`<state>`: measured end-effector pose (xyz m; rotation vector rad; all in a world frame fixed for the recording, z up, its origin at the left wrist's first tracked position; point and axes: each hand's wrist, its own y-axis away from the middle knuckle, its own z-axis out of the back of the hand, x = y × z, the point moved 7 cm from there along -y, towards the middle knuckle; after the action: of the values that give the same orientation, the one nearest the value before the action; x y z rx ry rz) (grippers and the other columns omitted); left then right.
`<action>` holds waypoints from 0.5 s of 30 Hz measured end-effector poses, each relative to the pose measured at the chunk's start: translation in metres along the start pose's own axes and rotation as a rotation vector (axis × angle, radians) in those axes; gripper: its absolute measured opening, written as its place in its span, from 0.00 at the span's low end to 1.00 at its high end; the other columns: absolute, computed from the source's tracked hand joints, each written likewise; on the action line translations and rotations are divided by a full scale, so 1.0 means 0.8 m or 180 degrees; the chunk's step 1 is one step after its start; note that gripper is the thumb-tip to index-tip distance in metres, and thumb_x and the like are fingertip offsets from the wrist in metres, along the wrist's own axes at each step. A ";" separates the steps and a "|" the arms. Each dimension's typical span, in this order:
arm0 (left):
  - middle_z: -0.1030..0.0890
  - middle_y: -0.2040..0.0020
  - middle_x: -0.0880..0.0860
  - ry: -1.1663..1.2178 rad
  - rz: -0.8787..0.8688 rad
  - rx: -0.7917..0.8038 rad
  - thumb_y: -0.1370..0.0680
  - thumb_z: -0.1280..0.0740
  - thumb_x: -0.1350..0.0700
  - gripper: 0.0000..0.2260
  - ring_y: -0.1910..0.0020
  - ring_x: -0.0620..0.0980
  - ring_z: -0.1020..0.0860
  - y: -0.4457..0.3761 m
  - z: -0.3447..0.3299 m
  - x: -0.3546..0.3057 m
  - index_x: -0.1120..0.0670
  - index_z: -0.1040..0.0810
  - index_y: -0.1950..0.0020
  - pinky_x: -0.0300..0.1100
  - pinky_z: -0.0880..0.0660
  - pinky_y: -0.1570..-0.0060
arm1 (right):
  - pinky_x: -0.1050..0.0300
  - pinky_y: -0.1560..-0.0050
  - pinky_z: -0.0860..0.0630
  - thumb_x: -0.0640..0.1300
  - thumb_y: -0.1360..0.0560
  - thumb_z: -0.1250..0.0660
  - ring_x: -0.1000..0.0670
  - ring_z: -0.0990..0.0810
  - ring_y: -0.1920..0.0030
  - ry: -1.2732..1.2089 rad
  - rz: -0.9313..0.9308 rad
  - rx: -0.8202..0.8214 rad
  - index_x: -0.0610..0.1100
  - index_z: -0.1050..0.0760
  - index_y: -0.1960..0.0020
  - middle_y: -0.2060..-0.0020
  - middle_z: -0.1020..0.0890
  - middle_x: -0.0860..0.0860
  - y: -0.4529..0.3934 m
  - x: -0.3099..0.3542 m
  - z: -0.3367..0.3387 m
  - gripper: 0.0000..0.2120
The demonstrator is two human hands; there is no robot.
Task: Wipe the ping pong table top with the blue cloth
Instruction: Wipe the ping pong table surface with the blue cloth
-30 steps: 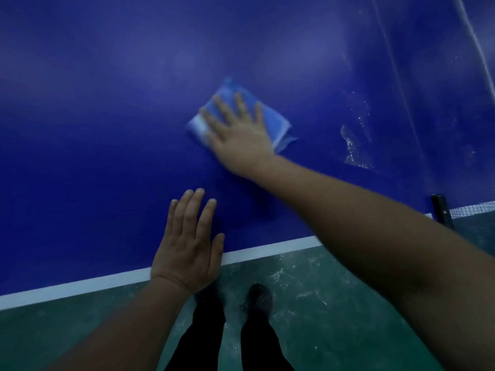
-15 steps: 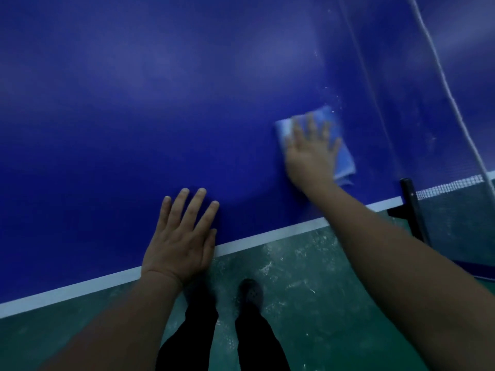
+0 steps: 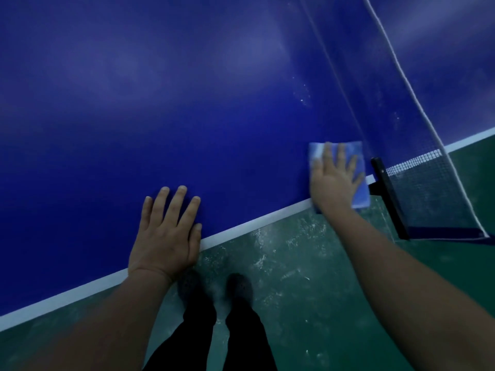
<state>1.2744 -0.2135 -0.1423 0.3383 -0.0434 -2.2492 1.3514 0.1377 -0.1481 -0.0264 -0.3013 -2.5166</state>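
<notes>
Wiping is the step in hand, judged from how things lie. Table top (image 3: 187, 108): blue, fills the frame from 9 to 1 o'clock; pale specks show near the net at 1 o'clock, so that patch looks unwiped. Net (image 3: 417, 167): runs from 12 down to 3 o'clock, its black post (image 3: 388, 194) clamped at the table edge. Left hand (image 3: 167, 231): at 6 o'clock, flat on the table by the white edge line, fingers straight, holding nothing. Right hand (image 3: 334, 180): at 3 o'clock, fingers spread, pressing the cloth (image 3: 360, 194) flat. Cloth sits at the table edge, just beside the post (partly overhanging the edge). Next move likely calls for sweeping back inward toward the specks, clear of the post.
</notes>
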 end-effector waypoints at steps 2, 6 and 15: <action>0.33 0.24 0.59 0.0000 0.0003 0.0032 0.20 0.48 0.45 0.27 0.24 0.63 0.40 -0.001 0.001 -0.001 0.55 0.30 0.26 0.62 0.49 0.25 | 0.32 0.24 0.62 0.59 0.16 0.57 0.42 0.60 0.20 -0.0132 -0.0220 0.0123 0.58 0.55 0.19 0.18 0.56 0.53 0.001 -0.019 0.001 0.26; 0.31 0.25 0.58 0.0014 0.0089 0.0099 0.21 0.48 0.45 0.26 0.25 0.63 0.38 -0.002 0.008 -0.001 0.55 0.28 0.27 0.62 0.46 0.25 | 0.37 0.24 0.66 0.61 0.16 0.58 0.43 0.61 0.20 0.0169 0.0938 0.0222 0.58 0.53 0.19 0.19 0.56 0.54 0.025 0.060 -0.014 0.27; 0.27 0.31 0.62 0.0311 0.0111 -0.0131 0.21 0.47 0.48 0.25 0.30 0.62 0.31 -0.091 0.042 0.003 0.60 0.23 0.33 0.61 0.40 0.27 | 0.38 0.23 0.62 0.64 0.17 0.63 0.49 0.64 0.20 0.0577 0.2639 0.0447 0.63 0.55 0.20 0.19 0.54 0.57 0.001 0.127 -0.015 0.26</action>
<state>1.2101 -0.1709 -0.1212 0.4217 0.0481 -2.1928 1.2688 0.0774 -0.1508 0.1106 -0.3104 -1.6597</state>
